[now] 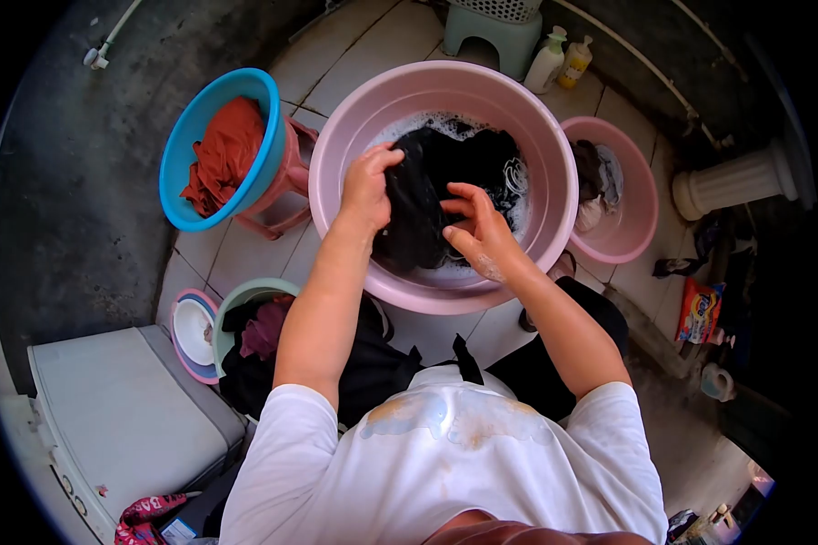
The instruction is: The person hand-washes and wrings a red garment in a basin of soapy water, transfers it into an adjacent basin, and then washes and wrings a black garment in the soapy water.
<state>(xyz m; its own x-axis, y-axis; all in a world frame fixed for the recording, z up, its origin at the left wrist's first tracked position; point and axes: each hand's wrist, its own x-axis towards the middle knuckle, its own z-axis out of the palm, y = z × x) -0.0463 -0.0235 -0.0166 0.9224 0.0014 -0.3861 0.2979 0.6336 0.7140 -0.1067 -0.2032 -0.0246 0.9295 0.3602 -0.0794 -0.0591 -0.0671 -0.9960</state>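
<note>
A large pink basin (336, 118) holds soapy water and dark clothes. My left hand (369, 188), over the basin's left side, is closed on a wet black cloth (413, 204), which hangs down toward the suds. To its right, my right hand (483, 227) has its fingers spread beside the cloth's edge, with nothing visibly gripped and some foam on the wrist. More black fabric (468, 162) lies in the water behind both hands, with white cords or strings (515, 177) at its right.
A blue basin (174, 173) with rust-red cloth stands on a stool at left. A smaller pink basin (643, 213) is at right. Behind are two bottles (545, 65) and a green stool (489, 34). A green tub (236, 295) and a white machine (127, 391) are at lower left.
</note>
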